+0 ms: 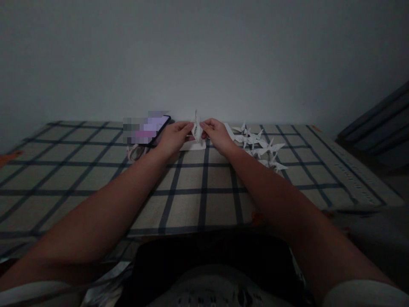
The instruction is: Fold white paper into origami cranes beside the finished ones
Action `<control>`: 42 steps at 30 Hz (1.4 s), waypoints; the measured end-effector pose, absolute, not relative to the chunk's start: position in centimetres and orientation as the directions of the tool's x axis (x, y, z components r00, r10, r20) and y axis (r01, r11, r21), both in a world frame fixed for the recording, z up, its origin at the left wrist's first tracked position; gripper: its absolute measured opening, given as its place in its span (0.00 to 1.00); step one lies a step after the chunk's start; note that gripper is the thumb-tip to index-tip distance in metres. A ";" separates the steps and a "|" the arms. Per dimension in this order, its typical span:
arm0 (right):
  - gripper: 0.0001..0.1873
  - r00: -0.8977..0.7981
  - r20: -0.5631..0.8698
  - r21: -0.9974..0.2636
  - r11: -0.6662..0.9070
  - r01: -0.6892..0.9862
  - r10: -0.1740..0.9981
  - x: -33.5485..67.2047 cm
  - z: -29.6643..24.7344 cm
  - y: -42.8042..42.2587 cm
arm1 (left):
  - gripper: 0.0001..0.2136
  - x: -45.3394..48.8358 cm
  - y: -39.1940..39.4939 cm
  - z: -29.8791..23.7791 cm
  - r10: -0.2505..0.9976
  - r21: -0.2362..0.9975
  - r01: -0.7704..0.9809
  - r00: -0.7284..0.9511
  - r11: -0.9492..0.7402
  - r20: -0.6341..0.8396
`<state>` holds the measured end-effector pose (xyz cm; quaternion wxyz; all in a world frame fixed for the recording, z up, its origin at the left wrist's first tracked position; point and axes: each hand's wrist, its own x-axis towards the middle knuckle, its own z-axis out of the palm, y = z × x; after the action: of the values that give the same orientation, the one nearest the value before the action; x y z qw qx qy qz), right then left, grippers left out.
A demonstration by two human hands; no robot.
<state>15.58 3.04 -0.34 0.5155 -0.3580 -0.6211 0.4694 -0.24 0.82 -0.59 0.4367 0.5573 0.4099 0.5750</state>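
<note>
A white paper crane (197,128) is held up between my two hands, above the far part of the table. My left hand (174,136) pinches its left side between thumb and fingers. On the other side, my right hand (217,133) has its fingertips closed on the crane's right edge. Under the hands lies a flat white sheet of paper (193,146). Several finished white paper cranes (263,147) lie in a cluster to the right of my right hand.
A phone (150,130) with a lit screen leans at the left, partly blurred out. By its foot is a pale looped object (136,152). A checked cloth (188,200) covers the table, which meets a plain wall (204,55) at the back.
</note>
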 end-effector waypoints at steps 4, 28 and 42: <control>0.08 -0.214 0.301 -0.953 0.300 -0.038 0.929 15.6 -0.4 3.1 | 0.13 -0.3 0.8 -0.5 0.955 0.955 -0.002 0.001 -0.297 0.297; 0.13 -0.180 0.437 -0.898 0.437 -0.041 0.881 16.2 -1.1 3.8 | 0.12 -0.2 -0.3 -0.1 0.966 0.953 0.173 0.122 -0.248 0.229; 0.19 -0.168 0.393 -0.919 0.392 -0.038 0.904 16.2 -1.4 4.0 | 0.13 -0.4 -0.1 -0.3 0.968 0.948 0.200 0.109 -0.246 0.228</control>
<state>16.16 3.97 -1.40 0.5460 -0.3432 -0.6310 0.4313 -0.38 -0.09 -0.32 0.4009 0.6274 0.4651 0.4788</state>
